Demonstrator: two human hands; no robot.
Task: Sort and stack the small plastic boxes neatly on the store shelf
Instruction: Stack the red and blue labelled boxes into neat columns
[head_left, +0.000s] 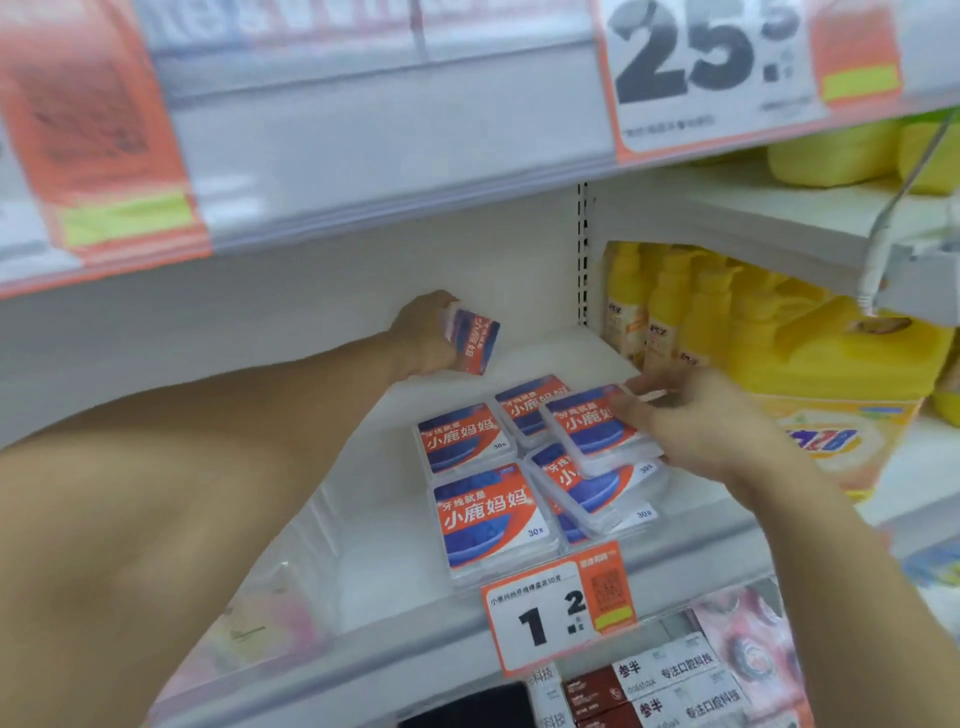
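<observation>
Overhead, a white metal store shelf (374, 467) carries the goods, with a second shelf edge above it bearing a large orange-bordered price sign (711, 73) that reads 25. A smaller orange price tag (558, 605), reading 1 and 2, is clipped to the front lip of the working shelf. Yellow bottles (670, 306) stand to the right behind a perforated upright, and a large yellow jug (841, 374) stands just beside them.

Each small plastic box is flat, clear-walled and roughly square, with a blue and orange label printed in white characters. Five lie on the shelf: a front-left box (488, 525), a rear-left box (460, 439), a rear-centre box (530, 402) and two overlapping, tilted boxes at front right (608, 493). A sixth, the top box (592, 426), rests tilted on the right-hand group.

The right hand (691, 426) pinches the top box at its right edge, thumb on the label. The left hand (426, 338) grips a held box (475, 340) upright, raised above the shelf and well behind the group; seven boxes are visible in total.
</observation>
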